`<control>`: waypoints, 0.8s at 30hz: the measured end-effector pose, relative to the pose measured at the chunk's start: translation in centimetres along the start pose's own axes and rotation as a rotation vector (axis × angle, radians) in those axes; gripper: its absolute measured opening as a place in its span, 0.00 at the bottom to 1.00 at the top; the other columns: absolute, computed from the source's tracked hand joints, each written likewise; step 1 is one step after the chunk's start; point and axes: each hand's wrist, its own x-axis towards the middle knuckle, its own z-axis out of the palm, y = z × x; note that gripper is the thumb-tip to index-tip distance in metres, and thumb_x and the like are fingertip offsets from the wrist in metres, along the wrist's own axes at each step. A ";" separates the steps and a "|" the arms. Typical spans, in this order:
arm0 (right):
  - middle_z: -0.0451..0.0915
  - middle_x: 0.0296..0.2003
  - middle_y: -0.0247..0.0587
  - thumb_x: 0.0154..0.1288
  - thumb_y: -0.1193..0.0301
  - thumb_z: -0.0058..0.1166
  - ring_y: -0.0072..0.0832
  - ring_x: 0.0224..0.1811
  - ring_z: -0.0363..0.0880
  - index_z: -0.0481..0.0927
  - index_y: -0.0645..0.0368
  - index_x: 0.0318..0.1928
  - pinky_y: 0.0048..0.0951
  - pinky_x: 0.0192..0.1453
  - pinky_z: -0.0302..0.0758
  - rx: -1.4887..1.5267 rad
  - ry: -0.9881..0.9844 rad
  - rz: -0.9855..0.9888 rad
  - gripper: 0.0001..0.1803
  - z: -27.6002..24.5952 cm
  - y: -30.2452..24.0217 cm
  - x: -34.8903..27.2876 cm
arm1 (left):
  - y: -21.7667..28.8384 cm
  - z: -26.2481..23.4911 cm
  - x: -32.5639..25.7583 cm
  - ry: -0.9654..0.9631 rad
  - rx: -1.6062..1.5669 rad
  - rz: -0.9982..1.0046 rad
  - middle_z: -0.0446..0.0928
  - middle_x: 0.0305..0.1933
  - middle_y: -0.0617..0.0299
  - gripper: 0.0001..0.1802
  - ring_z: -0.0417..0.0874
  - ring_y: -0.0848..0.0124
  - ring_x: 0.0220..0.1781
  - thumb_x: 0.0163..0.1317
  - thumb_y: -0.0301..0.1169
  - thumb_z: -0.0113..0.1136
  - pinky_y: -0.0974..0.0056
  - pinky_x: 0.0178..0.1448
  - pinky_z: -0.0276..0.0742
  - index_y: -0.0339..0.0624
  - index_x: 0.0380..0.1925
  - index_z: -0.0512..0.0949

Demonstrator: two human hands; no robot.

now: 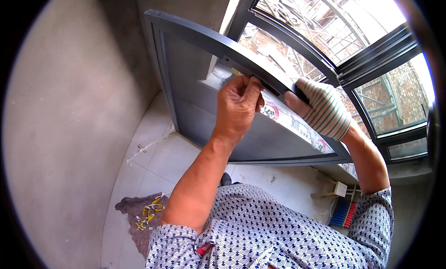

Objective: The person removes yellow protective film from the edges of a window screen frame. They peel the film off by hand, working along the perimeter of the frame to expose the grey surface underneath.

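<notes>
A dark grey framed window screen (195, 95) with see-through mesh stands tilted before me, its long upper rail curving across the view. My right hand (323, 106), in a white glove with green stripes and bare fingertips, is wrapped over that rail near its right part. Bare and closed, my left hand (239, 104) pinches at the near face of the same rail, a short way left of the glove. Whatever sits between its thumb and fingers is too small and hidden to make out. A dark slot shows in the rail between the two hands.
Dark window frames (297, 39) with glass rise at the right, with scaffolding outside. A film-covered sill (297, 123) runs behind the screen. On the tiled floor (162, 160) lie a brown cloth (139, 232) with yellow scraps and, at right, a blue-and-red bristled brush (343, 214). A bare wall (69, 106) stands left.
</notes>
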 end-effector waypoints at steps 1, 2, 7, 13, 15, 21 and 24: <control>0.74 0.23 0.39 0.77 0.53 0.57 0.26 0.24 0.72 0.81 0.63 0.40 0.32 0.30 0.72 0.019 0.003 -0.007 0.22 0.1 0.1 0.1 | -0.1 -0.1 0.1 -0.003 0.009 -0.004 0.82 0.31 0.67 0.14 0.76 0.81 0.27 0.76 0.38 0.62 0.73 0.31 0.71 0.43 0.32 0.79; 0.74 0.22 0.38 0.77 0.53 0.57 0.26 0.24 0.72 0.81 0.63 0.40 0.32 0.30 0.72 0.042 -0.003 -0.003 0.22 0.2 0.1 0.1 | -0.1 -0.1 0.1 -0.011 0.016 -0.002 0.82 0.31 0.67 0.14 0.76 0.81 0.28 0.76 0.38 0.62 0.73 0.31 0.71 0.43 0.32 0.79; 0.72 0.22 0.37 0.78 0.52 0.56 0.26 0.23 0.72 0.82 0.63 0.40 0.32 0.30 0.72 0.016 -0.001 -0.012 0.23 0.5 0.4 0.3 | -0.3 -0.2 0.2 -0.010 -0.008 0.006 0.80 0.30 0.68 0.13 0.75 0.81 0.27 0.77 0.37 0.62 0.74 0.31 0.71 0.43 0.32 0.79; 0.70 0.22 0.35 0.78 0.53 0.56 0.25 0.24 0.69 0.80 0.62 0.38 0.32 0.30 0.71 0.000 -0.034 -0.005 0.22 0.5 0.3 0.2 | -0.3 -0.1 -0.3 0.008 -0.010 0.014 0.78 0.28 0.70 0.12 0.74 0.83 0.26 0.78 0.34 0.60 0.74 0.30 0.69 0.42 0.33 0.78; 0.69 0.22 0.35 0.78 0.53 0.55 0.25 0.24 0.69 0.80 0.62 0.37 0.31 0.30 0.70 0.019 -0.045 0.021 0.22 0.5 0.3 0.3 | -0.3 -0.1 -0.3 0.013 -0.024 0.012 0.78 0.27 0.69 0.12 0.74 0.83 0.25 0.78 0.35 0.60 0.75 0.30 0.69 0.42 0.33 0.78; 0.70 0.22 0.35 0.80 0.54 0.52 0.24 0.24 0.70 0.79 0.61 0.36 0.31 0.31 0.72 0.027 0.015 -0.026 0.22 0.9 0.6 0.5 | -0.2 -0.1 0.0 0.007 -0.010 -0.027 0.78 0.24 0.68 0.14 0.74 0.82 0.24 0.77 0.39 0.61 0.75 0.30 0.70 0.42 0.34 0.79; 0.68 0.24 0.33 0.82 0.55 0.48 0.22 0.27 0.67 0.78 0.61 0.36 0.29 0.33 0.70 0.060 0.018 -0.041 0.22 1.0 0.7 0.5 | -0.2 -0.2 -0.3 0.023 -0.026 -0.079 0.79 0.24 0.68 0.15 0.75 0.82 0.24 0.76 0.42 0.62 0.75 0.29 0.71 0.42 0.34 0.80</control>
